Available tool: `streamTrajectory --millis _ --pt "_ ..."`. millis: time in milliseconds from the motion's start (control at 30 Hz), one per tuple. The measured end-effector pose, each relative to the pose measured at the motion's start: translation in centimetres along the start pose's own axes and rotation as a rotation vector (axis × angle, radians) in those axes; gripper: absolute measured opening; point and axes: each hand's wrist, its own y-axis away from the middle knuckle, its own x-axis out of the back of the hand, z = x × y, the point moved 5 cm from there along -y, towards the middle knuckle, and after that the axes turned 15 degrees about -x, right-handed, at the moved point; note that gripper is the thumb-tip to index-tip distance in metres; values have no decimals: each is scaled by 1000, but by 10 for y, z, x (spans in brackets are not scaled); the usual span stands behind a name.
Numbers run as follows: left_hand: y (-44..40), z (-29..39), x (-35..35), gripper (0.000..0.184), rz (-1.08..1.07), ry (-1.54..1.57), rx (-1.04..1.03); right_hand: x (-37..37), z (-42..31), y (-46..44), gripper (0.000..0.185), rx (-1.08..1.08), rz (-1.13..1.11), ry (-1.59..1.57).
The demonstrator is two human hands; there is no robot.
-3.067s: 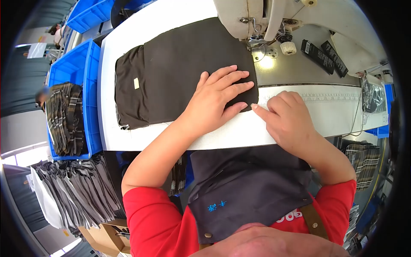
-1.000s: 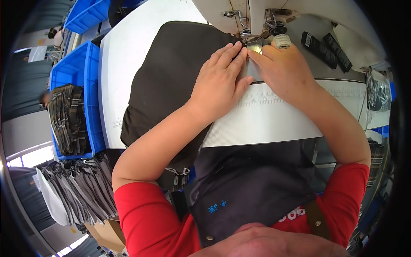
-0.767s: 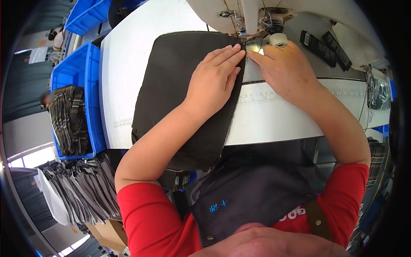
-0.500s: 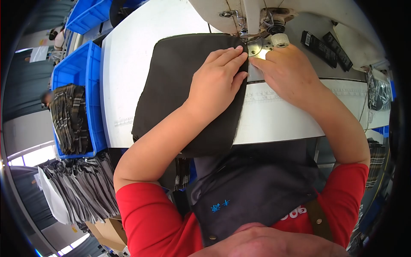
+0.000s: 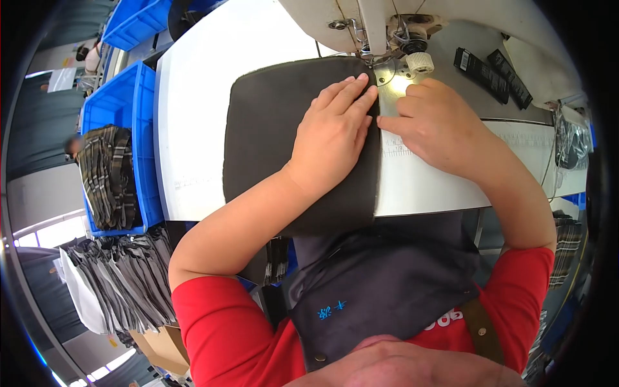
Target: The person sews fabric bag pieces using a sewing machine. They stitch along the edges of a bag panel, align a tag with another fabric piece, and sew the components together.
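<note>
— So, where to look for the dark brown fabric (image 5: 261,129)?
— Lying flat on the white tabletop (image 5: 193,129), overhanging at the near side, reaching under the sewing machine (image 5: 374,26) at its far right corner.
— And with the left hand (image 5: 330,132)?
— Resting flat on the fabric by its right edge, with fingers mostly pressed together.
— With the right hand (image 5: 442,126)?
— Pointing one digit at that edge, with other fingers curled. Cannot tell whether pinching.
— Anything around?
— Noted, far right: two black packets (image 5: 480,76). Noted, left: plaid cloth (image 5: 106,177) in a blue crate (image 5: 143,129).
</note>
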Motion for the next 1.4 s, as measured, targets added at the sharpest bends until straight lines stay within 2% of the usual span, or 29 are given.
streamTrajectory --millis 367,600,700,733,867,933,967,1000,1067,1100,1133,1167,1200,1267,1300,1333,1400 --pt "-3 -11 -2 45 13 -43 -30 -1 4 1 24 -42 3 -48" --pt "-10 -25 -6 42 50 -44 -52 0 -1 2 22 -78 7 8" --pt "2 -15 -2 41 4 -30 -53 -1 -19 13 21 -101 -36 -58" --pt "6 -9 2 40 -22 -37 -65 4 -26 19 21 -142 28 -101" --pt "61 43 32 44 -168 121 -40 12 -61 78 28 -183 117 -247" --pt "101 69 44 47 -171 54 -73 -5 -75 121 36 -126 206 -389" --pt "128 79 46 42 -57 92 -84 -22 -77 141 36 -175 91 -425" --pt "158 87 43 37 58 128 -96 -37 -82 148 36 -177 91 -422" --pt "205 98 36 25 214 155 67 -66 -76 159 32 -557 35 -466" --pt "235 91 25 25 329 181 287 -73 -74 160 31 -667 32 -526" --pt "266 85 12 27 444 203 509 -79 -77 160 31 -659 33 -530" --pt "296 78 -6 26 626 482 852 -85 -76 161 33 -702 63 -617" --pt "314 67 -13 32 682 483 974 -90 -76 160 34 -742 91 -707" --pt "322 54 -18 42 832 528 1055 -89 -81 157 30 -727 105 -772" --pt "320 50 -19 45 807 602 999 -90 -81 158 27 -759 61 -788" --pt "320 48 -20 39 714 675 1000 -90 -82 158 25 -791 19 -799" --pt "320 45 -26 34 665 857 1051 -93 -85 165 25 -812 40 -836"
